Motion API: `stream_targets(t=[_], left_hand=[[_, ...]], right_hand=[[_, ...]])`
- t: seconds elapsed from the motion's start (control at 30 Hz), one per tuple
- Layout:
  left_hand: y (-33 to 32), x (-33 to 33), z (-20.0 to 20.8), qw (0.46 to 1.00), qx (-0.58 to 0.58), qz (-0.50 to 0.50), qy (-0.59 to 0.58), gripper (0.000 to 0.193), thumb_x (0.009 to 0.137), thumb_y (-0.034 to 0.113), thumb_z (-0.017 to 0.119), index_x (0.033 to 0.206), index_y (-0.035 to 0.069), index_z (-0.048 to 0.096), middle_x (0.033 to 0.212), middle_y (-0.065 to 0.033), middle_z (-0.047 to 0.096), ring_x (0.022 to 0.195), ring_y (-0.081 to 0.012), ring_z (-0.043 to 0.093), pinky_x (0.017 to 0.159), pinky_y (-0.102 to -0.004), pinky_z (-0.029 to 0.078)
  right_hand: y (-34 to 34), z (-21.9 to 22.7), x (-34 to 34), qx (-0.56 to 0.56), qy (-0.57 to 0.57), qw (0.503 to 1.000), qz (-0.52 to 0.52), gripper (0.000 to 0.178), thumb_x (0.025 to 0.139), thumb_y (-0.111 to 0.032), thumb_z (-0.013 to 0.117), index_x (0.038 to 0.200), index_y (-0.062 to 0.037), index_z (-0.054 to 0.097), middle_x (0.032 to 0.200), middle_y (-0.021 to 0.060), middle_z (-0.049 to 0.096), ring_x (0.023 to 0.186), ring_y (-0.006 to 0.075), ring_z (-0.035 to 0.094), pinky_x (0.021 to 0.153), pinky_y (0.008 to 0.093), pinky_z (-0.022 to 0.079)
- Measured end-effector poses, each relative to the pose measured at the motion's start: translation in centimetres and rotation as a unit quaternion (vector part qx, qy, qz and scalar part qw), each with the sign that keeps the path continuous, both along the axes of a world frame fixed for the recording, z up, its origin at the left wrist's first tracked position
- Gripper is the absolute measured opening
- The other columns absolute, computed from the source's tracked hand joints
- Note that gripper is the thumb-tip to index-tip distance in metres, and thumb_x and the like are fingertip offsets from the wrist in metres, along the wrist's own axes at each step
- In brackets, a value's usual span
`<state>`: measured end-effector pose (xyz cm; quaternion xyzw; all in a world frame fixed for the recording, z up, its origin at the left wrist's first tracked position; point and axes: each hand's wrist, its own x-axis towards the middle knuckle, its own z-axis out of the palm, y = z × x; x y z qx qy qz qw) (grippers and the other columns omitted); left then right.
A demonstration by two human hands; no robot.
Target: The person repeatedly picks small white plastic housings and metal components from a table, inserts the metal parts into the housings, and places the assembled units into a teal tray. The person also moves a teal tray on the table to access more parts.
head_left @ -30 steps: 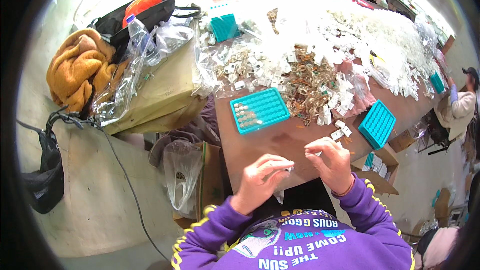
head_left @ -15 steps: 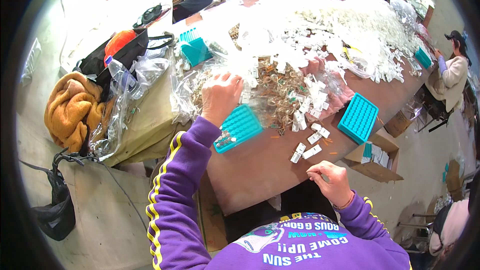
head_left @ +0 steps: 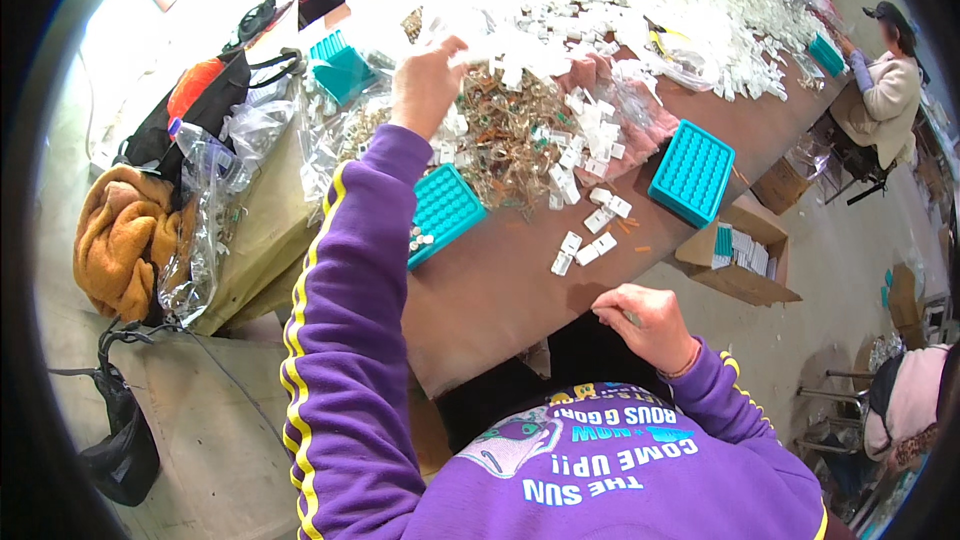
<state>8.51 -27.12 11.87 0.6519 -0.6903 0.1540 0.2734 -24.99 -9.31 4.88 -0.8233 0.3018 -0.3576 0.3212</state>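
My left hand (head_left: 428, 88) is stretched out at the near edge of the heaped white plastic parts (head_left: 515, 52). Its fingers bend over the heap, and glare hides whether they grip a part. A mound of small clear and brown pieces (head_left: 512, 140) lies just to its right. Below this hand sits a teal tray (head_left: 447, 208) with rows of round pockets and a few small pale discs at its lower left. My right hand (head_left: 650, 325) hovers by the table's front edge, thumb and fingers pinched together; what they hold, if anything, cannot be made out.
Several white rectangular parts (head_left: 597, 245) lie on the brown table (head_left: 480, 305). Another teal tray (head_left: 692, 173) rests at the right edge, above a cardboard box (head_left: 740, 275). Bags and an orange-brown cloth (head_left: 125, 240) are at left. A person (head_left: 880, 100) sits at the far right.
My left hand has moved farther out, from over the clear pieces and tray to the white heap. My right hand stays pinched near the front edge. The whole view has shifted.
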Motion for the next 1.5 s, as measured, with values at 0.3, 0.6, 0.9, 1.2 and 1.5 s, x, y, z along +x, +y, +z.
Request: stream_targets(t=[0.3, 0.6, 0.9, 1.2, 1.5], left_hand=[[13.6, -2.2, -1.4, 0.912, -0.058, -0.176, 0.365, 0.017, 0.08, 0.003, 0.067, 0.097, 0.003, 0.068, 0.091, -0.0095, 0.065, 0.079, -0.0183, 0.061, 0.075, -0.0289, 0.049], [25.1, -5.7, -7.8, 0.978, 0.032, -0.05, 0.2, 0.012, 0.073, -0.004, 0.065, 0.079, 0.006, 0.062, 0.088, -0.0088, 0.059, 0.08, -0.0269, 0.061, 0.07, -0.0363, 0.052], [24.8, -5.2, -8.5, 0.98, 0.082, -0.062, 0.168, 0.016, 0.073, -0.003, 0.065, 0.085, 0.005, 0.057, 0.092, -0.0096, 0.061, 0.088, -0.032, 0.059, 0.078, -0.0405, 0.05], [26.1, -6.2, -7.9, 0.846, 0.1, -0.058, 0.52, 0.05, 0.084, -0.006, 0.064, 0.131, 0.002, 0.05, 0.103, -0.0056, 0.058, 0.095, -0.0155, 0.063, 0.078, -0.0293, 0.056], [27.9, -8.0, -8.1, 0.644, 0.087, -0.084, 0.755, 0.048, 0.089, 0.005, 0.064, 0.134, -0.002, 0.048, 0.108, -0.0079, 0.062, 0.101, -0.0171, 0.063, 0.081, -0.0296, 0.054]], right_hand=[[-4.2, 0.8, 0.8, -0.059, -0.001, 0.997, -0.057, 0.005, 0.081, -0.006, 0.068, 0.085, -0.0029, 0.066, 0.08, 0.0128, 0.066, 0.071, 0.0279, 0.065, 0.063, 0.0327, 0.052], [-19.1, 2.6, 8.1, -0.22, 0.277, 0.923, -0.155, 0.023, 0.084, -0.03, 0.065, 0.093, -0.0092, 0.067, 0.088, 0.0122, 0.068, 0.08, 0.0321, 0.066, 0.067, 0.0445, 0.051], [-18.9, 3.2, 6.2, -0.159, 0.258, 0.944, -0.128, 0.022, 0.079, -0.024, 0.06, 0.09, -0.0074, 0.069, 0.083, 0.0148, 0.068, 0.079, 0.0333, 0.066, 0.068, 0.0438, 0.051], [-17.8, 3.4, 8.0, -0.322, 0.159, 0.932, 0.049, 0.014, 0.08, -0.01, 0.061, 0.092, -0.0152, 0.065, 0.097, 0.0018, 0.063, 0.078, 0.027, 0.065, 0.067, 0.0391, 0.053], [-19.4, 6.8, 7.0, -0.074, -0.037, 0.997, 0.003, 0.019, 0.082, -0.016, 0.073, 0.098, -0.0053, 0.07, 0.088, 0.0023, 0.071, 0.073, 0.0073, 0.061, 0.069, 0.0232, 0.049]])
